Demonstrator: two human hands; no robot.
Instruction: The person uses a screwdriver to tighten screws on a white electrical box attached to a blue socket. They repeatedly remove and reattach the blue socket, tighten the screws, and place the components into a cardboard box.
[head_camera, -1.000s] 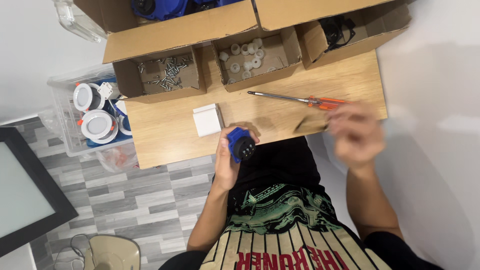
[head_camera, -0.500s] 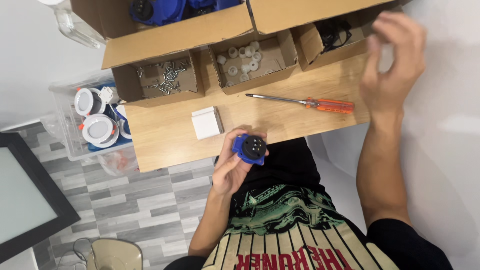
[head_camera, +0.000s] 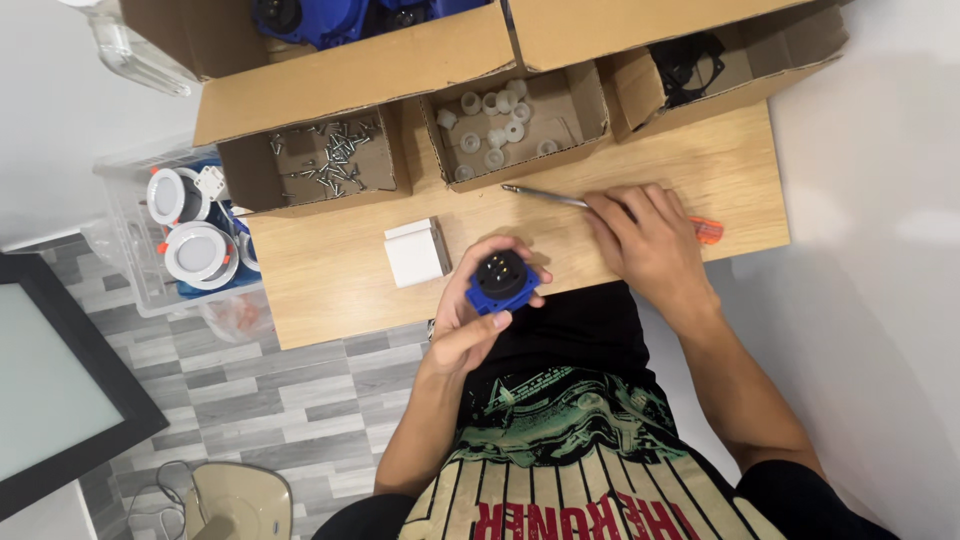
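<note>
Clearly rigid and light, the blue socket (head_camera: 501, 281) sits cupped in the left hand (head_camera: 470, 318), fingers wrapped round its body. Beside it, the right hand (head_camera: 648, 245) lies flat over the slim, stiff screwdriver (head_camera: 560, 198) on the table (head_camera: 330, 290), best taken by its orange handle.

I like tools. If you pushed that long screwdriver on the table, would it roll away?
Probably a little: the screwdriver has a thin round metal shaft and lies flat on the wooden table. It looks stiff, not bendy. The right hand resting on it likely keeps it put.
</note>
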